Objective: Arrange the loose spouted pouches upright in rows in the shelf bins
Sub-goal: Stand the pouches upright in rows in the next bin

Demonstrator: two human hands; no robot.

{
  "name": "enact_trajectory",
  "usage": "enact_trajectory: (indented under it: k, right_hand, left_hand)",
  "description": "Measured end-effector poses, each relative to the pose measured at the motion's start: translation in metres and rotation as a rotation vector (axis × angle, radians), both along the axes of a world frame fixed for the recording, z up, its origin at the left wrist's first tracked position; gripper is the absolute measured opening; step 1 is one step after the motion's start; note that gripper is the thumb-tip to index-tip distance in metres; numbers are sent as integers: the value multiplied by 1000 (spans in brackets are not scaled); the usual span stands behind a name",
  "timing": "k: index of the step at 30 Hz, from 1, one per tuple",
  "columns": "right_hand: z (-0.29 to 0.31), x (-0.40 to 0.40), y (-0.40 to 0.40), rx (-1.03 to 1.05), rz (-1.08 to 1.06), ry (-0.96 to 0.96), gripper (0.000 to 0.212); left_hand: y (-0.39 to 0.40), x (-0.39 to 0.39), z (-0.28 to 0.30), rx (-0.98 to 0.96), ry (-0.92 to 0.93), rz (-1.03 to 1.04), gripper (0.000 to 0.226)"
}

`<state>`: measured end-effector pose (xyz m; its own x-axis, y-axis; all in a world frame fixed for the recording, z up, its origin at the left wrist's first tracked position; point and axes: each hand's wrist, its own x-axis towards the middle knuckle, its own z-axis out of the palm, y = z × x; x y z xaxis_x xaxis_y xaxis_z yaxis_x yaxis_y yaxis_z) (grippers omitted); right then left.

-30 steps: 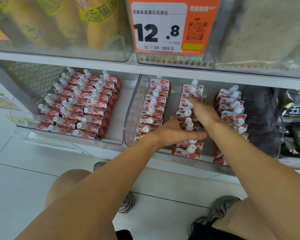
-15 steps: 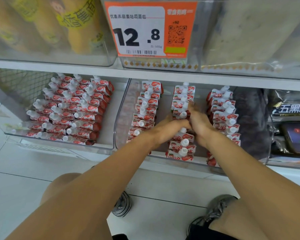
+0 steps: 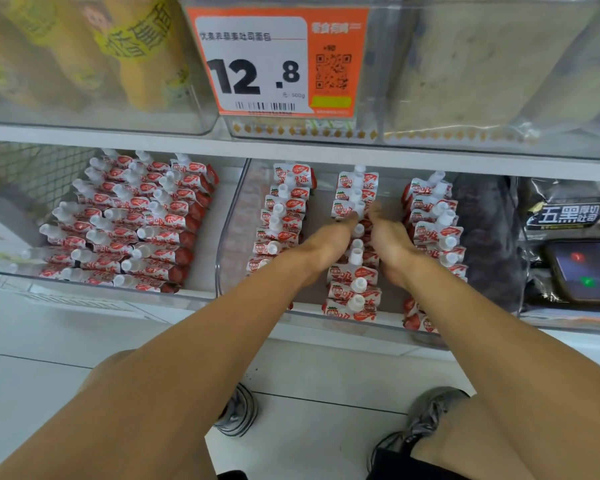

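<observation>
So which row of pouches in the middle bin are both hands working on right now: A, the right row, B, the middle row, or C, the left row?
B: the left hand and right hand flank the middle row of pouches in the clear bin, fingers reaching its pouches.

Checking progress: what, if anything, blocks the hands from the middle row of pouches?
Nothing visible does. The left hand and right hand already flank the middle row in the bin, fingers at its pouches; the neighbouring rows stand apart.
</observation>
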<state>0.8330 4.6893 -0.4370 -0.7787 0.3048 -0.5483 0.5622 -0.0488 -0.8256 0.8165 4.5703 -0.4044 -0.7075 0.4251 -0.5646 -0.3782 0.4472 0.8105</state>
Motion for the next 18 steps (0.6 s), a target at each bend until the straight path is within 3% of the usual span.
enact_trajectory:
  k: [3, 6, 10, 13, 18]
  right_hand:
    - [6, -4, 4, 44, 59, 2, 56]
    - [11, -20, 8, 187, -12, 14, 59]
    - [5, -36, 2, 132, -36, 46, 61]
    - [-13, -42, 4, 147, -35, 69, 76]
    - [-19, -44, 7, 147, -68, 62, 75]
  left_hand:
    - [0, -11, -2, -73, 29, 31, 61]
    - [10, -27, -5, -155, 147, 116, 60]
    - [27, -38, -12, -21, 167, 179, 49]
    - [35, -42, -21, -21, 190, 140, 48]
    - [32, -45, -22, 28, 210, 109, 48]
